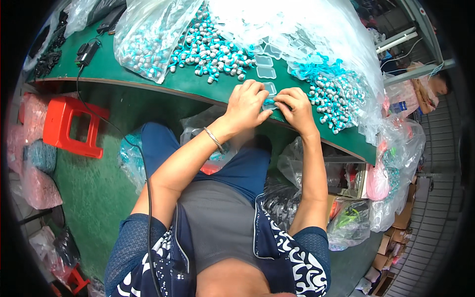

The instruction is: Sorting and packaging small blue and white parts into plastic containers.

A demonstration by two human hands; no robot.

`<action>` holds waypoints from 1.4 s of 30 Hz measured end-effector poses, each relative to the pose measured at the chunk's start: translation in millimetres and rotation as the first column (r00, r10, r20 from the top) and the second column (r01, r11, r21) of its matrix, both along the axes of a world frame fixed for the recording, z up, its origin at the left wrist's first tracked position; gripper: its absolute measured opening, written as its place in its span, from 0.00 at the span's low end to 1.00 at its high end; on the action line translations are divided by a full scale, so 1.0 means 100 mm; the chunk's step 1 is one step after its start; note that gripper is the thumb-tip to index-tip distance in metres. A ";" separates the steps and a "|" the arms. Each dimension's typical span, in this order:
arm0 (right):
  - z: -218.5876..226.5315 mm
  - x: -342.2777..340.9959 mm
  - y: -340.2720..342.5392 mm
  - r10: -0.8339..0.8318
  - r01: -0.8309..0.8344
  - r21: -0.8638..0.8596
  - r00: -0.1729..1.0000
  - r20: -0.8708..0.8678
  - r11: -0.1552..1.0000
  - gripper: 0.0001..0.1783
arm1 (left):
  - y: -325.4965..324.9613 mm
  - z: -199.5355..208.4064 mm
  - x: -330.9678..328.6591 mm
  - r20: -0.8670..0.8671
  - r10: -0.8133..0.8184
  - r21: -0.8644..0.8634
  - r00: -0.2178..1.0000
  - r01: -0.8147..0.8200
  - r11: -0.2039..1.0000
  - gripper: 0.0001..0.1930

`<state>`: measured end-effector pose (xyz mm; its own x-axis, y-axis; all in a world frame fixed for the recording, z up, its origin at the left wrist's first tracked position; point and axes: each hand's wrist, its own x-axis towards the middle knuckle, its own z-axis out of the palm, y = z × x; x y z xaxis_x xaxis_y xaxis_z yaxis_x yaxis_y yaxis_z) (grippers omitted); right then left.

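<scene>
At the table's near edge, both hands meet over a small clear plastic case (269, 106) with a teal piece (270, 101) in it. My left hand (246, 106) curls over the case's left side, fingers and thumb closed on it. From the right, my right hand (298, 110) pinches at the teal piece; its fingertips partly hide what they grip. Just beyond, clear cases (266, 73) lie in a column. A heap of teal pieces with grey-and-white rounded heads (213, 54) spreads to the left, and a similar heap (336, 96) lies to the right.
A clear bag (146, 49) of the same pieces rests on the green table (190, 90). Large plastic sheeting (302, 22) covers the back. A black cable (123, 136) hangs down beside my left arm. A red stool (74, 126) stands left; filled bags (351, 222) and cartons sit right.
</scene>
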<state>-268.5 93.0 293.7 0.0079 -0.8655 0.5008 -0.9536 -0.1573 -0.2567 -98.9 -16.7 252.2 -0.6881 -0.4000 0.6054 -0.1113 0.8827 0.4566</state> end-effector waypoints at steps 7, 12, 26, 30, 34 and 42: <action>0.09 0.11 -0.02 -0.010 0.011 0.010 0.999 -0.047 1.000 0.09 | -0.02 -0.02 0.01 -0.005 -0.018 0.010 1.000 0.018 1.000 0.23; 0.09 0.10 -0.08 0.028 -0.018 0.102 0.995 -0.095 0.995 0.09 | -0.04 -0.02 0.02 0.009 -0.050 0.039 0.999 0.049 0.998 0.23; 0.04 0.15 -0.07 0.049 -0.040 0.048 0.980 -0.193 0.998 0.08 | -0.08 -0.05 0.03 0.014 -0.079 0.030 0.997 0.078 0.996 0.25; 0.02 0.13 -0.03 0.034 -0.032 0.031 0.998 -0.062 0.999 0.10 | -0.08 -0.03 0.03 -0.040 -0.068 0.001 0.997 0.068 0.998 0.23; -0.01 0.14 0.02 -0.050 0.055 -0.056 0.995 0.092 0.997 0.12 | -0.12 0.03 0.09 -0.127 -0.087 0.002 0.988 0.088 0.996 0.21; -0.04 0.05 0.21 -0.184 0.225 -0.142 0.949 0.254 0.964 0.09 | -0.46 0.06 0.10 0.018 0.290 -0.101 0.957 -0.286 0.953 0.09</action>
